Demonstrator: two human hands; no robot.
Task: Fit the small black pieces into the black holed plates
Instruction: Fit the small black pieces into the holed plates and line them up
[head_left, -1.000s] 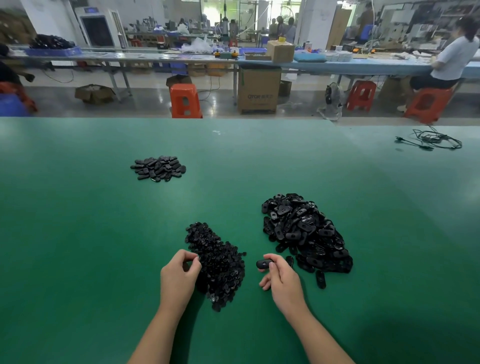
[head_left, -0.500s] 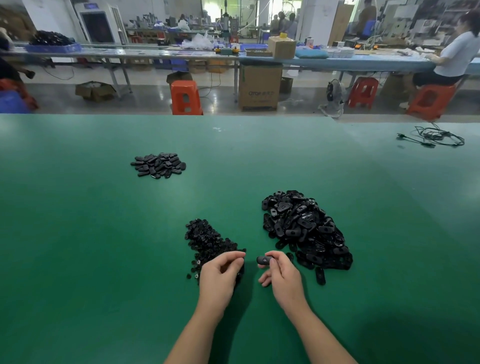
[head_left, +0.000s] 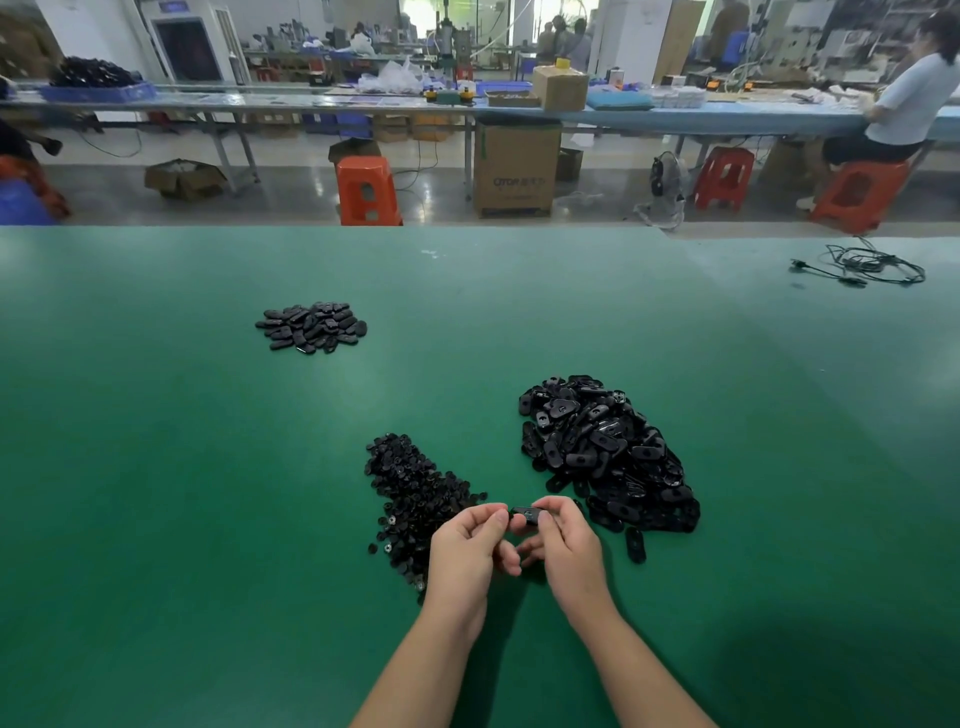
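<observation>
Nearest, both hands meet just above the green counter (head_left: 156, 519). The right hand (head_left: 569, 551) pinches a holed plate (head_left: 527, 514) between thumb and fingertips, its grip closed on the plate's right end. The left hand (head_left: 470, 553) has its fingers curled with the tips pressed together at the plate's left end; it probably pinches a small piece there, but the piece is too small to see. The step in hand looks like the fitting itself: piece brought to the plate's hole. The next move calls for lining the piece up with the hole and pressing it home while the right hand steadies the plate. Just behind the left hand lies the pile of small pieces (head_left: 415, 493), partly covered by that hand. To the right, touching nothing but the counter, sits the larger heap of plates (head_left: 602, 452), with one loose plate at its near edge. Farther off to the left rests a smaller flat pile (head_left: 311, 327), likely finished ones. At far right lies a coiled cable (head_left: 867, 265).
</observation>
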